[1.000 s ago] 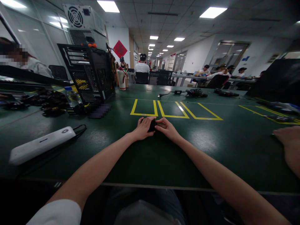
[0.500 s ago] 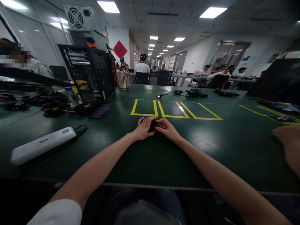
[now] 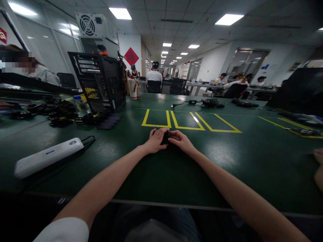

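A small black object (image 3: 166,137) sits between my hands on the green table (image 3: 161,181); its kind cannot be made out. My left hand (image 3: 156,140) is closed round its left side, fingers over the top and thumb along the near side. From the right, my right hand (image 3: 181,140) pinches the object's right end with thumb and fingertips. Most of the object is hidden by the fingers. Just beyond my hands, yellow tape (image 3: 188,128) marks several box outlines on the tabletop.
At left lies a white power strip-like bar (image 3: 50,156) with a black cord. Behind it stand a black computer case (image 3: 101,80), a plastic bottle (image 3: 82,107) and a paper cup (image 3: 133,88). Coiled black cables (image 3: 212,103) lie farther back. Another person's hand (image 3: 319,164) shows at the right edge.
My hands keep hold of the black object in nearly the same place. The other person's hand at right has drawn back toward the edge. The view has tilted slightly upward.
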The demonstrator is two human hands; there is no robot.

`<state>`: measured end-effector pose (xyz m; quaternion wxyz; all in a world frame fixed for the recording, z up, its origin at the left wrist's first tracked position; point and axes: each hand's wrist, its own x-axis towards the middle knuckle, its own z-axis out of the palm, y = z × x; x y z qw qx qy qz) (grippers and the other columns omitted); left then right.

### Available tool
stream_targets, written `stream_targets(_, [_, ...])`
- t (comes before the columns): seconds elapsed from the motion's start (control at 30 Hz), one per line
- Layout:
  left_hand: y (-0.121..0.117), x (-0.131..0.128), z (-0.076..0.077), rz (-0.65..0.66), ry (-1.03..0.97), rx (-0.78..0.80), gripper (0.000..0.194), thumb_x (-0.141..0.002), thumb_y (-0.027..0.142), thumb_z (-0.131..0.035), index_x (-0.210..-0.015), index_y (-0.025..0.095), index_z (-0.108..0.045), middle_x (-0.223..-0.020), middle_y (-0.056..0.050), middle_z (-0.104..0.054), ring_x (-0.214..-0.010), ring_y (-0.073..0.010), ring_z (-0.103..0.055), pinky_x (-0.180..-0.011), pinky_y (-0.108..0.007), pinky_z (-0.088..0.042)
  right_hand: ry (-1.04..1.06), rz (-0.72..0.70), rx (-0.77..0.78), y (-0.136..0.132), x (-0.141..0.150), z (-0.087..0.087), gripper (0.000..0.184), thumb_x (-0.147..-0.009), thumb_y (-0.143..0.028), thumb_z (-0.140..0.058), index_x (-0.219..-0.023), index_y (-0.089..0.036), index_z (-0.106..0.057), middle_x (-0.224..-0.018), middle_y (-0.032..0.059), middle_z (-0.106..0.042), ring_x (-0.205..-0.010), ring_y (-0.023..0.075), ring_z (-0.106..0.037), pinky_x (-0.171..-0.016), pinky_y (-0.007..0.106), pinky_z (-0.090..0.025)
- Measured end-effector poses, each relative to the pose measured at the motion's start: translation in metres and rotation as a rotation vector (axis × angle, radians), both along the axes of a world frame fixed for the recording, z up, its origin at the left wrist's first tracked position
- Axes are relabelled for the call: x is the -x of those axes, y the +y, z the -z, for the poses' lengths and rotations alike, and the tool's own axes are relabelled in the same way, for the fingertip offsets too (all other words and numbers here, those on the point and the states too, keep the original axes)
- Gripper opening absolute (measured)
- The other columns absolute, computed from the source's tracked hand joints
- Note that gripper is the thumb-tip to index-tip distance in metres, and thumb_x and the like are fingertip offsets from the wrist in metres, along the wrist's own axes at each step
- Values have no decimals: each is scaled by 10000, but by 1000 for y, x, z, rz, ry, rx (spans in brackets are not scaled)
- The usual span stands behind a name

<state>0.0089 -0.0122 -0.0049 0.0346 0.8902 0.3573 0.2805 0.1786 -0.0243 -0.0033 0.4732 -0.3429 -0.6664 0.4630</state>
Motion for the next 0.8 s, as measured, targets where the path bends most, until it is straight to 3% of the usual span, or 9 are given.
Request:
stream_targets(0.17, [-1, 1, -1, 5, 0, -2, 611, -672, 274, -532, -1197, 219, -224, -1192, -66, -387, -1136, -221, -338, -982, -417, -134, 10, 69, -32, 0, 3, 1, 216, -648, -279, -603, -822, -189, -511, -873, 0, -572, -798, 118, -570, -789, 305, -449])
stream_targets(0.4, [1, 0, 0, -3, -1, 14, 626, -665, 251, -535, -1199, 226, -209, -1206, -62, -376, -1140, -225, -338, -984, -422, -131, -61, 59, 13, 4, 1, 0, 301, -666, -272, -585, -942, -187, -501, -988, 45, -554, -870, 143, -565, -818, 330, -439])
stream_targets(0.6, [1, -1, 0, -17, -8, 20, 629, -657, 258, -543, -1194, 231, -216, -1191, -64, -389, -1133, -230, -348, -982, -427, -136, -20, -22, -43, 2, -1, 2, 314, -614, -225, -635, -887, -206, -481, -967, 12, -543, -926, 136, -547, -870, 323, -415])
stream_targets(0.8, [1, 0, 1, -5, -8, 9, 607, -668, 270, -534, -1189, 223, -226, -1186, -65, -393, -1135, -223, -344, -984, -423, -134, 16, 37, -34, 4, 2, 2, 236, -636, -252, -617, -828, -194, -493, -901, 4, -557, -879, 128, -559, -865, 325, -419])
